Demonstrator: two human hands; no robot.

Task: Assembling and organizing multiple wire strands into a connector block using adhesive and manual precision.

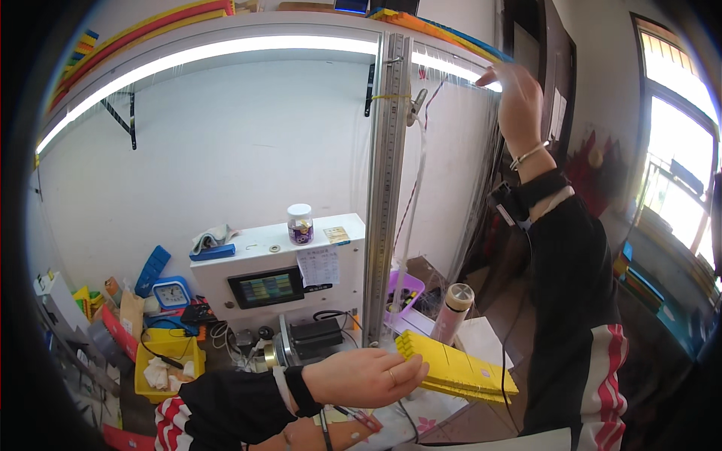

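Observation:
My left hand (pixel 368 378) is closed, thumb and fingertips pressed together, at the left end of a stack of yellow slotted foam boards (pixel 459 367). Whatever sits in its fingertips is too small to make out. The boards tilt over the work surface, and fine threads show along their near edge. Raised high at the right, my right hand (pixel 519 101) has its fingers pinched beside the bright light strip (pixel 226 55). Thin clear strands hang near it, but what the fingers hold cannot be made out.
An upright metal rail (pixel 387 188) with a clip and cord stands mid-view. Behind it sits a white machine box (pixel 350 255) with a screen and jar (pixel 300 224). A pink bottle (pixel 453 310), purple basket (pixel 406 289), yellow bin (pixel 169 367) and blue clock (pixel 172 293) stand around.

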